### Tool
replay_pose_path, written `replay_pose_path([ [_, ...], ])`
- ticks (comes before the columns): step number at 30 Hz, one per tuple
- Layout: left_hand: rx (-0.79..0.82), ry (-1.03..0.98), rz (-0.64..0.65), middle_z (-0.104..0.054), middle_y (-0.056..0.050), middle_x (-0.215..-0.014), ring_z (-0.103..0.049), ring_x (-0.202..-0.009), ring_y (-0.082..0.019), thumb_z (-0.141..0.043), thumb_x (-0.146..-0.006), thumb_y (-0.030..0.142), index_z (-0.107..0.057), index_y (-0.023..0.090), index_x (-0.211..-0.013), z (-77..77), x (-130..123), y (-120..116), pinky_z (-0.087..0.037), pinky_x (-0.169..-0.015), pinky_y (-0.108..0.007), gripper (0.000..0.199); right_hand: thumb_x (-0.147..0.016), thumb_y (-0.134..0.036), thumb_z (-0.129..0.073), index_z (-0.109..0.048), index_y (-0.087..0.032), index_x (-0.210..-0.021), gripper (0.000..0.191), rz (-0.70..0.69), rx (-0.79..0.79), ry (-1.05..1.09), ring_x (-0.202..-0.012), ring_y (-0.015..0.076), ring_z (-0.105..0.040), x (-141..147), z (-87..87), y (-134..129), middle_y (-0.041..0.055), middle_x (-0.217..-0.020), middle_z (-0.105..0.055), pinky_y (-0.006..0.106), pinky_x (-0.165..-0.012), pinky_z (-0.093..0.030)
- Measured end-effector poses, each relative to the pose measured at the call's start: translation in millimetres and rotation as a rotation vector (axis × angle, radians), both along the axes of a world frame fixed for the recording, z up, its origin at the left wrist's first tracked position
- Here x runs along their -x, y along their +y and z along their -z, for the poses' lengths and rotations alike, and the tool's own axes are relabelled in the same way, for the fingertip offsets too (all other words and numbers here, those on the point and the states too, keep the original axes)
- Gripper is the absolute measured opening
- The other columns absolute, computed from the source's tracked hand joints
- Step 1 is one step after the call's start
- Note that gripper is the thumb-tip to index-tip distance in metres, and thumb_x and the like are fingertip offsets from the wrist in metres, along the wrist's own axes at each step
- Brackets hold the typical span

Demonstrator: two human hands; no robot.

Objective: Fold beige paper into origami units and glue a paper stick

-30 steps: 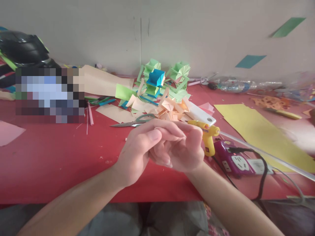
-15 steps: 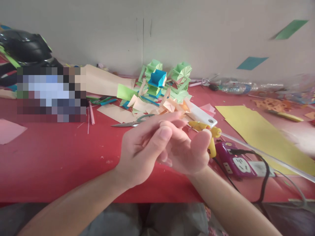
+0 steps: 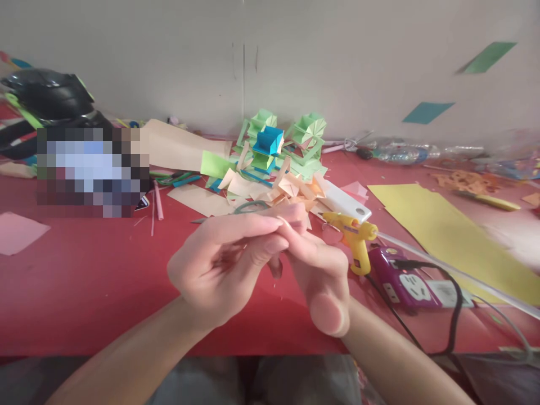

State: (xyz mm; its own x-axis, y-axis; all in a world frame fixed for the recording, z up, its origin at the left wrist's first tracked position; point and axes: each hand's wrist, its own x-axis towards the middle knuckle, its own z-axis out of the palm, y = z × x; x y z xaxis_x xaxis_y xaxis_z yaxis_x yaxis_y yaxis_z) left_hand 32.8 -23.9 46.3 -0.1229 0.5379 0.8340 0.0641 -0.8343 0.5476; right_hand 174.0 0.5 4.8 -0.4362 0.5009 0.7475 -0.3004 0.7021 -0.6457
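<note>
My left hand (image 3: 221, 261) and my right hand (image 3: 320, 270) meet above the red table (image 3: 105, 298), fingertips touching. The left thumb and index finger close on the tip of a right-hand finger; whether something tiny is between them cannot be made out. My right fingers are bent together, with the thumb apart and lower. Behind the hands lie scissors (image 3: 253, 206), partly covered by them. A yellow glue gun (image 3: 356, 236) with a long clear stick is just right of my right hand. Folded green paper shapes (image 3: 310, 129) and a blue one (image 3: 269, 140) stand at the back.
A purple power strip (image 3: 400, 278) with black cables sits at the right, beside yellow paper (image 3: 447, 236). A white power bank-like object (image 3: 346, 199) lies among paper scraps. At the left are a black bag (image 3: 48, 95) and pink paper (image 3: 21, 233). Plastic bottles (image 3: 407, 153) lie by the wall.
My hands have moved slightly apart, the left one shifting left. The left thumb and index finger now pinch at the right fingertip, and the right thumb has swung down. More of the glue gun shows.
</note>
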Motion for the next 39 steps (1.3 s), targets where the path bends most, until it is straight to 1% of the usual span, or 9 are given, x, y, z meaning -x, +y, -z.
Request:
replay_pose_path([
  [2,-0.004,0.007,0.002,-0.08,-0.002,-0.106,-0.078,-0.079,-0.016,-0.07,-0.092,0.018,-0.07,0.024,-0.108,-0.3,0.5,-0.1,-0.066,-0.061,-0.022,0.017,-0.093,-0.068,-0.05,-0.043,-0.026,-0.155,0.075,0.009,-0.073,0.121,-0.078,0.0155,-0.055,2.8,-3.7,-0.2,0.008,-0.112,-0.064,0.026,-0.052,-0.05],
  [5,-0.029,0.024,-0.005,-0.08,-0.001,-0.105,-0.078,-0.081,-0.016,-0.068,-0.093,0.016,-0.071,0.025,-0.111,-0.9,0.9,0.2,-0.067,-0.062,-0.021,0.02,-0.094,-0.061,-0.055,-0.047,-0.023,-0.153,0.07,0.02,-0.124,0.151,-0.08,0.015,-0.058,5.0,-9.5,-1.4,0.0077,-0.112,-0.063,0.025,-0.053,-0.051],
  [11,-0.082,0.061,0.009,-0.078,0.001,-0.115,-0.077,-0.096,-0.016,-0.067,-0.093,0.013,-0.071,0.028,-0.119,0.1,3.1,2.2,-0.068,-0.084,-0.026,0.03,-0.096,-0.063,-0.049,-0.042,-0.028,-0.155,0.069,0.188,-0.237,0.062,-0.078,0.014,-0.06,1.2,-11.7,-2.2,0.0068,-0.12,-0.064,0.03,-0.069,-0.057],
  [16,-0.045,0.071,0.075,-0.079,-0.001,-0.107,-0.078,-0.09,-0.018,-0.069,-0.092,0.011,-0.074,0.028,-0.114,2.7,6.7,5.0,-0.07,-0.078,-0.032,0.028,-0.091,-0.058,-0.06,-0.046,-0.028,-0.153,0.07,0.229,-0.277,0.034,-0.066,0.0126,-0.053,-3.2,-15.6,1.3,0.0021,-0.089,-0.059,0.028,-0.06,-0.051],
  [18,-0.04,0.063,0.077,-0.079,-0.001,-0.107,-0.078,-0.091,-0.019,-0.07,-0.09,0.011,-0.074,0.028,-0.112,3.1,7.3,5.7,-0.069,-0.08,-0.032,0.028,-0.09,-0.054,-0.063,-0.048,-0.024,-0.152,0.071,0.217,-0.294,0.048,-0.064,0.0128,-0.049,-4.6,-17.4,3.0,0.0021,-0.087,-0.058,0.028,-0.057,-0.048],
  [22,-0.045,0.06,0.064,-0.078,-0.001,-0.11,-0.078,-0.093,-0.02,-0.071,-0.089,0.01,-0.075,0.028,-0.112,2.6,6.9,6.4,-0.069,-0.08,-0.031,0.03,-0.091,-0.051,-0.064,-0.045,-0.023,-0.153,0.071,0.2,-0.336,0.033,-0.065,0.013,-0.049,-6.2,-17.9,4.8,0.0045,-0.097,-0.064,0.029,-0.057,-0.049],
  [28,-0.089,0.084,0.073,-0.078,-0.003,-0.111,-0.077,-0.093,-0.019,-0.068,-0.091,0.008,-0.074,0.025,-0.117,1.4,7.3,8.2,-0.068,-0.08,-0.03,0.032,-0.094,-0.046,-0.062,-0.041,-0.016,-0.155,0.071,0.156,-0.342,0.034,-0.084,0.0169,-0.063,-6.0,-15.3,4.9,0.0122,-0.117,-0.067,0.034,-0.074,-0.057],
  [32,-0.102,0.105,0.066,-0.079,0.0,-0.104,-0.077,-0.092,-0.017,-0.068,-0.092,0.011,-0.074,0.028,-0.116,1.9,8.6,10.7,-0.068,-0.084,-0.033,0.03,-0.094,-0.053,-0.061,-0.034,-0.018,-0.158,0.078,0.149,-0.362,0.003,-0.095,0.0195,-0.066,-7.2,-11.4,5.8,0.0141,-0.125,-0.066,0.037,-0.081,-0.059],
  [39,-0.057,0.109,0.054,-0.079,0.0,-0.103,-0.078,-0.088,-0.019,-0.068,-0.093,0.017,-0.075,0.032,-0.114,2.1,9.0,9.5,-0.069,-0.075,-0.032,0.027,-0.084,-0.065,-0.068,-0.028,-0.019,-0.161,0.098,0.102,-0.29,-0.066,-0.104,0.0255,-0.067,-8.2,-3.4,3.8,0.0135,-0.12,-0.067,0.039,-0.083,-0.059],
])
